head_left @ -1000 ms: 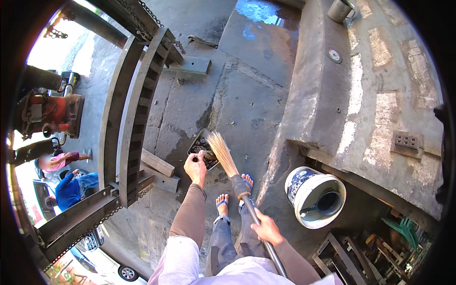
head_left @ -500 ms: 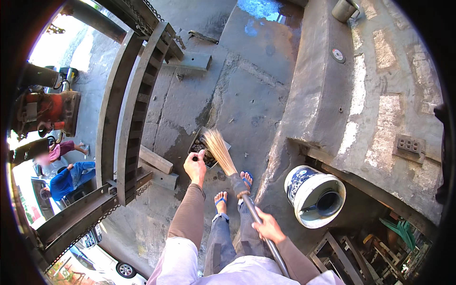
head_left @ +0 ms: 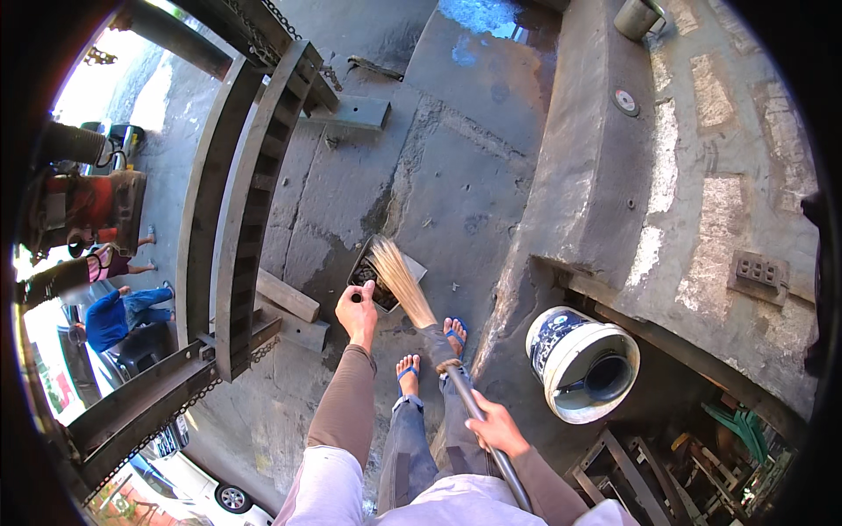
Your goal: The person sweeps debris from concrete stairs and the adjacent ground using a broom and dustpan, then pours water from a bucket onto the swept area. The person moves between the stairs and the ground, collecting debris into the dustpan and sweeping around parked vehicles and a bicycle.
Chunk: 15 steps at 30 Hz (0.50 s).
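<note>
My right hand [head_left: 498, 428] is wrapped round the dark handle of a broom [head_left: 399, 285], whose straw bristles point away from me. The bristles lie over a box-shaped dustpan [head_left: 415, 271] with dark debris visible in it. My left hand [head_left: 356, 314] is closed round the round-ended upright handle of that dustpan, and only the handle's top end shows in my fist. Whether the bristles touch the debris or hover above it, I cannot tell. Both my feet, in blue flip-flops, stand on the concrete just behind the dustpan.
A white bucket [head_left: 561, 351] with a dark vessel in it sits on my right, beside a concrete ledge [head_left: 570, 193]. A metal mug [head_left: 638, 19] stands farther up. Steel beams [head_left: 254, 202] and chains rise on my left. Two people are beyond them. Wooden blocks [head_left: 288, 295] lie nearby.
The broom's bristles have swung slightly left over the dustpan. My left hand has shifted a little left with the handle. The people beyond the beams have moved.
</note>
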Tool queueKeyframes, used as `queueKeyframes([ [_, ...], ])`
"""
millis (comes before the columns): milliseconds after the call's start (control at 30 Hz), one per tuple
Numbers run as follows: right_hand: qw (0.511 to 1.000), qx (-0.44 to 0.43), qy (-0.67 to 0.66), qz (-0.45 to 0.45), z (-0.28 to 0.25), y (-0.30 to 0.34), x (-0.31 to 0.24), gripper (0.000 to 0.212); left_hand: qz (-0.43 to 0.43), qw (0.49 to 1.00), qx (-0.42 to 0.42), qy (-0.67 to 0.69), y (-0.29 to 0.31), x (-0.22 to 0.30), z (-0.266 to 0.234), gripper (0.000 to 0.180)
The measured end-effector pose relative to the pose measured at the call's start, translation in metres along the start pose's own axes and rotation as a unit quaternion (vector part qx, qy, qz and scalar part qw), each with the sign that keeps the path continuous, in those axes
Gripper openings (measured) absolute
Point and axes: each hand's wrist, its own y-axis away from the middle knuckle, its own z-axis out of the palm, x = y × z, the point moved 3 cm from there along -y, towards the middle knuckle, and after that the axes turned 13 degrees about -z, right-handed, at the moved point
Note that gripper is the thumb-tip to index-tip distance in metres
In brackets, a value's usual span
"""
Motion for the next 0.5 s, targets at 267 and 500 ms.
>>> queueKeyframes([
  [267, 0.959, 0.161, 0.15, -0.177, -0.105, -0.135, -0.098, 0.074, 0.0, 1.0, -0.006, 0.018, -0.004, -0.01, -0.002, 0.043],
  [500, 0.963, 0.002, 0.266, -0.05, -0.061, -0.097, -0.042, 0.072, 0.015, 0.999, 0.029, 0.017, -0.001, -0.009, -0.001, 0.043],
])
